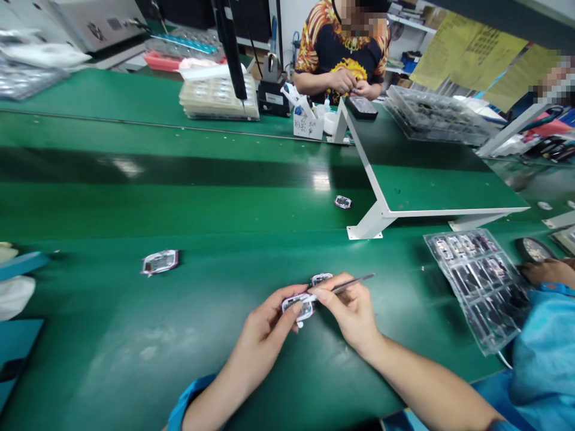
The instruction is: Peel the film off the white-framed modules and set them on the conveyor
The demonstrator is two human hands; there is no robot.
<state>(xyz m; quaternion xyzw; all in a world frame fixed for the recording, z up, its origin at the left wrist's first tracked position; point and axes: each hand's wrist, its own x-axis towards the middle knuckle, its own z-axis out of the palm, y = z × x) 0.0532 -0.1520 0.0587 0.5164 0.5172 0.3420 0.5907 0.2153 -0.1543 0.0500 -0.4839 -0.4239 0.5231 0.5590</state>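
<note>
My left hand [265, 326] is closed on a small electronic device housing [299, 306], white-rimmed with a purplish edge and an open face showing inner parts. Between the thumb and fingers of my right hand [353, 311] is a slim metal tool [354, 283], which looks like tweezers; its working end is at the housing and partly hidden by my fingers. A second, similar housing [321, 279] lies on the table just behind my hands. Another housing [160, 262] rests on the left, and one more [343, 202] is farther back.
A clear compartment tray [478, 287] with several small parts is on the right, beside a co-worker's hand and blue sleeve [545, 335]. A raised green shelf [449, 188] on white legs stands behind it. Across the table sits another person [341, 54], near stacked trays [215, 99].
</note>
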